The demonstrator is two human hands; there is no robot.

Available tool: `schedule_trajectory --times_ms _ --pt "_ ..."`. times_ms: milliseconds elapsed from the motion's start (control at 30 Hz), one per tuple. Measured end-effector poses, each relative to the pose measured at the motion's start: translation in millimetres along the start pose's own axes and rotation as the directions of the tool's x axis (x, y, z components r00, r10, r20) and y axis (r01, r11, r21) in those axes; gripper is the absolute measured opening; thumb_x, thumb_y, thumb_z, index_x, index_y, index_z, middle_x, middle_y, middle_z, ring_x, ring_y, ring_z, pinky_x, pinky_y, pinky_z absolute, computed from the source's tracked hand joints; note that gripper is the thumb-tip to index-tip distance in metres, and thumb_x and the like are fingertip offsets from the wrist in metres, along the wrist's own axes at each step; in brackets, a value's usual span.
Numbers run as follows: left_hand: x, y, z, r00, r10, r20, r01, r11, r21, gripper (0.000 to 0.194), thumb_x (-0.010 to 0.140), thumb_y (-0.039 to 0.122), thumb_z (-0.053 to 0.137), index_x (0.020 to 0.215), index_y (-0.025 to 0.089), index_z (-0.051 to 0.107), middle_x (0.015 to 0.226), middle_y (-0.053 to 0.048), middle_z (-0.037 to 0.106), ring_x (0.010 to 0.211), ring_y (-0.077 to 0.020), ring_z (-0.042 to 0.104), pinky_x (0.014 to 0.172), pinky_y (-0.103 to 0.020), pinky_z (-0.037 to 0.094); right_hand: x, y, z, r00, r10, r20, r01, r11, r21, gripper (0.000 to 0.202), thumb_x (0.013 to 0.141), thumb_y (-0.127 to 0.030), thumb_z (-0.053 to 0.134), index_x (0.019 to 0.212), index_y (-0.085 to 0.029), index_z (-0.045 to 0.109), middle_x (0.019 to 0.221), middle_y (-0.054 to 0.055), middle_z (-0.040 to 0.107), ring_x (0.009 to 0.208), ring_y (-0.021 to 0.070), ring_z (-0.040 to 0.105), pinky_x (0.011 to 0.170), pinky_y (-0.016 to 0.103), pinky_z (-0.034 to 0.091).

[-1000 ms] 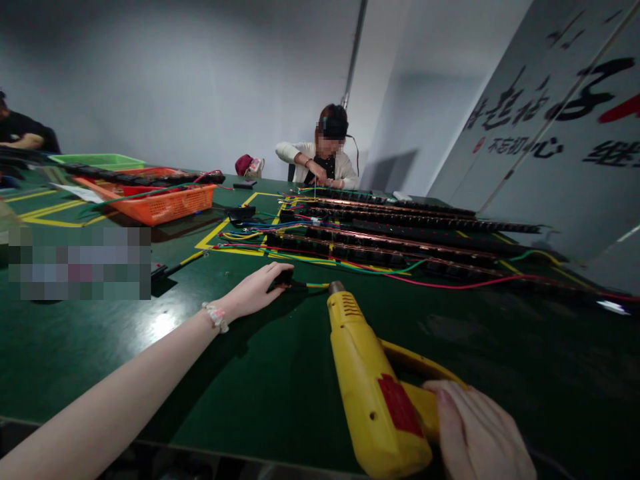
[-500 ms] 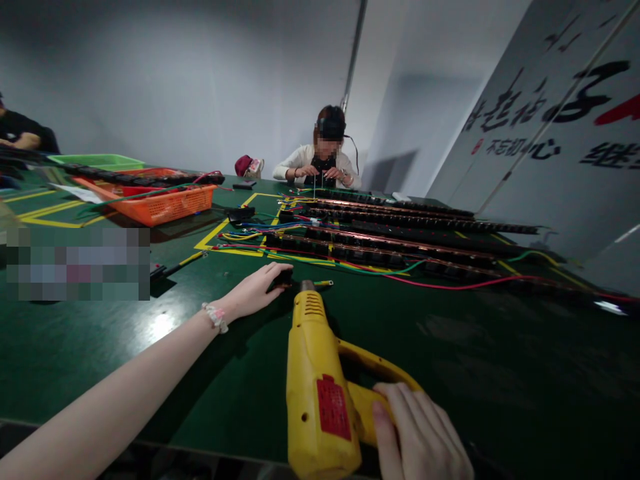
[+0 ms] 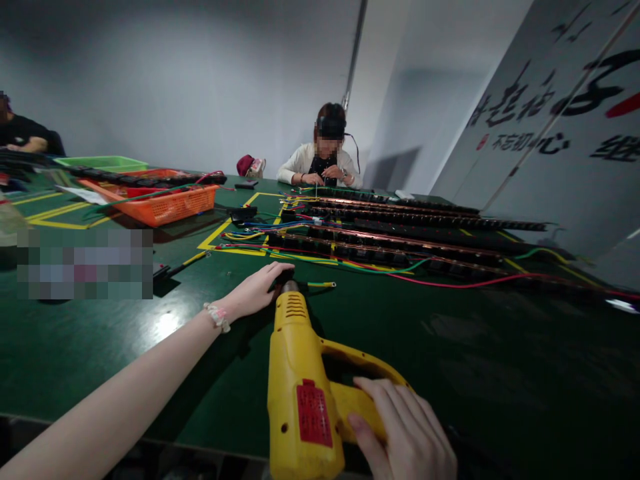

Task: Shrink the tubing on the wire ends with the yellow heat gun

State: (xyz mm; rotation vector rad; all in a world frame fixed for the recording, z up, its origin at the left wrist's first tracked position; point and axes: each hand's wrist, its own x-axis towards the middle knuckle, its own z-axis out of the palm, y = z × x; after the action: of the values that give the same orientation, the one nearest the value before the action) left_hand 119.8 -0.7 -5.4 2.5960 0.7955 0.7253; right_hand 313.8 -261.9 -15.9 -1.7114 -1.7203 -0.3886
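Note:
My right hand (image 3: 400, 427) is wrapped around the handle of a yellow heat gun (image 3: 295, 373) with a red label. The gun's metal nozzle points away from me, close beside the fingers of my left hand (image 3: 257, 288). Those fingers are closed on a small black part (image 3: 285, 275), which is partly hidden by the fingers and the nozzle. A short yellow-green wire (image 3: 321, 285) with a ring terminal sticks out to the right of the nozzle, over the green tabletop (image 3: 380, 320).
Long black strips with copper bars (image 3: 400, 250) and coloured wires lie across the table. An orange basket (image 3: 185, 205) and a green tray (image 3: 100, 162) stand at left. Another wired black part (image 3: 173, 268) lies nearer. A co-worker (image 3: 323, 160) sits opposite; another person (image 3: 25, 133) sits far left.
The heat gun in my right hand has moved left, bringing its nozzle closer to my left fingers and the black part. My left hand has stayed nearly in place.

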Motion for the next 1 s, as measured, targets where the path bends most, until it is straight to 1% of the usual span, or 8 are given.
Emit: schedule_trajectory --times_ms 133,233,333,400,500,600,767,1000 --pt "-0.5 0.3 -0.5 1.0 0.0 0.007 0.0 1.0 0.005 0.051 0.082 0.016 0.045 0.132 0.023 0.04 0.129 -0.007 0.051 0.121 -0.0214 0.049 0.105 -0.04 0.039 3.0 10.7 -5.1 1.0 -0.001 -0.019 0.001 1.0 0.012 0.037 0.094 -0.051 0.037 0.095 -0.023 0.061 0.084 0.0 0.065 0.081 0.0167 0.058 0.077 0.028 0.038" --pt "-0.5 0.3 -0.2 1.0 -0.004 0.004 0.004 1.0 0.009 0.047 0.085 0.02 0.047 0.131 0.023 0.041 0.127 -0.007 0.052 0.119 -0.0219 0.05 0.104 -0.04 0.04 3.9 21.5 -10.9 0.999 -0.014 -0.029 0.013 1.0 -0.018 0.035 0.094 -0.049 0.037 0.094 -0.023 0.061 0.083 0.0 0.065 0.079 0.0157 0.059 0.075 0.027 0.038" --pt "-0.2 -1.0 0.7 1.0 0.002 -0.002 -0.002 1.0 -0.001 0.045 0.086 0.025 0.047 0.131 0.024 0.041 0.125 -0.008 0.053 0.116 -0.0222 0.052 0.1 -0.04 0.043 3.5 35.1 -17.9 0.998 -0.05 -0.025 0.048 0.995 -0.084 0.034 0.094 -0.047 0.038 0.094 -0.023 0.061 0.083 -0.001 0.066 0.078 0.0146 0.06 0.073 0.025 0.039" --pt "-0.1 -2.3 1.3 1.0 0.009 -0.005 -0.009 1.0 -0.006 0.045 0.087 0.025 0.048 0.131 0.024 0.041 0.124 -0.008 0.053 0.114 -0.0222 0.053 0.099 -0.04 0.044 2.3 45.3 -22.1 0.998 -0.062 -0.024 0.059 0.989 -0.135 0.033 0.094 -0.047 0.038 0.094 -0.023 0.061 0.084 -0.001 0.067 0.078 0.0141 0.06 0.075 0.025 0.039" --pt "0.0 -3.4 1.7 1.0 0.01 -0.004 -0.01 1.0 -0.003 0.045 0.087 0.026 0.048 0.132 0.024 0.041 0.125 -0.008 0.053 0.115 -0.0222 0.053 0.099 -0.041 0.044 -0.4 60.2 -27.1 0.997 -0.069 -0.027 0.062 0.976 -0.21 0.035 0.095 -0.047 0.037 0.094 -0.023 0.062 0.086 -0.002 0.068 0.079 0.0142 0.061 0.077 0.025 0.039" --pt "0.0 -3.4 1.3 1.0 -0.002 0.001 0.002 1.0 0.002 0.045 0.088 0.027 0.048 0.132 0.024 0.041 0.125 -0.008 0.053 0.115 -0.0216 0.053 0.099 -0.04 0.044 -2.8 70.9 -31.2 0.997 -0.077 -0.026 0.067 0.961 -0.27 0.037 0.094 -0.048 0.036 0.094 -0.022 0.062 0.085 -0.001 0.068 0.078 0.0148 0.061 0.074 0.025 0.04" --pt "-0.1 -2.2 0.8 1.0 0.001 0.004 -0.001 1.0 0.002 0.046 0.087 0.027 0.048 0.132 0.024 0.04 0.126 -0.008 0.053 0.116 -0.0215 0.053 0.099 -0.039 0.044 -3.3 73.5 -36.6 0.998 -0.058 -0.035 0.044 0.949 -0.311 0.039 0.095 -0.047 0.033 0.092 -0.021 0.063 0.084 0.0 0.068 0.077 0.0161 0.061 0.073 0.028 0.04" --pt "0.8 -0.7 1.7 1.0 0.001 -0.009 -0.001 1.0 -0.004 0.045 0.087 0.026 0.047 0.131 0.023 0.041 0.126 -0.009 0.053 0.116 -0.0219 0.053 0.099 -0.04 0.044 -7.4 62.5 -34.2 0.999 -0.049 -0.002 0.045 0.933 -0.357 0.039 0.096 -0.044 0.033 0.089 -0.02 0.062 0.082 0.002 0.067 0.076 0.0166 0.059 0.075 0.029 0.039"
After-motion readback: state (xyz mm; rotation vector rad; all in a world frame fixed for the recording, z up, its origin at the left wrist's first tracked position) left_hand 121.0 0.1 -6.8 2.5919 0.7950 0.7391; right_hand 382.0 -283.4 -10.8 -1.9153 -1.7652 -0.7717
